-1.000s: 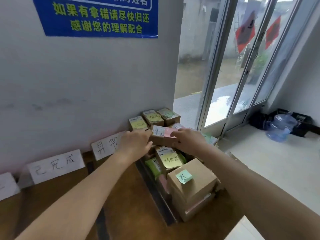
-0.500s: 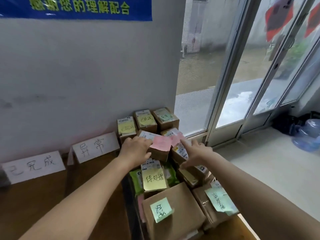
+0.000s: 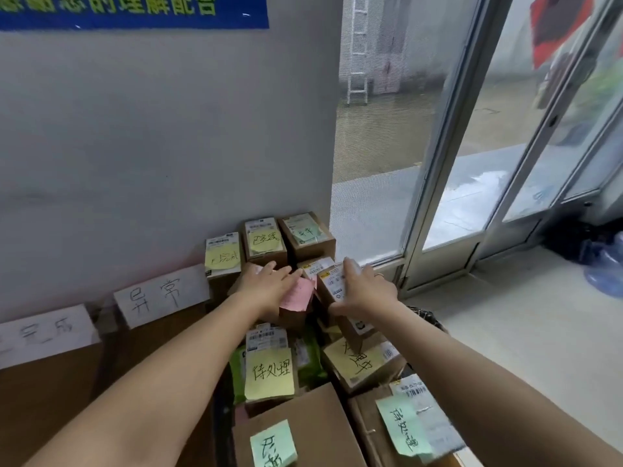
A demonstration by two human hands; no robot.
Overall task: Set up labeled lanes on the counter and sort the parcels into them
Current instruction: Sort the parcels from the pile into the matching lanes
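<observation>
Small cardboard parcels with sticky notes are piled at the right end of the wooden counter (image 3: 50,406). My left hand (image 3: 266,286) lies with straight fingers on top of a parcel with a pink note (image 3: 298,294). Beside it, my right hand (image 3: 365,289) is spread against a tilted white-labelled parcel (image 3: 332,284). Three noted parcels (image 3: 266,241) stand at the wall behind. Nearer me lie a yellow-note parcel (image 3: 269,372), a green-note box (image 3: 273,444) and others. Two white handwritten lane signs (image 3: 161,294) (image 3: 43,332) lean on the wall.
A grey wall with a blue poster (image 3: 135,11) backs the counter. Glass doors (image 3: 472,163) stand to the right, with a tiled floor and a blue water jug (image 3: 606,264) beyond. A dark strip (image 3: 220,419) runs along the counter beside the pile.
The pink-note parcel has gone down from both hands into the pile. My right hand has left it and moved to the white-labelled parcel beside it; my left hand stays on top.
</observation>
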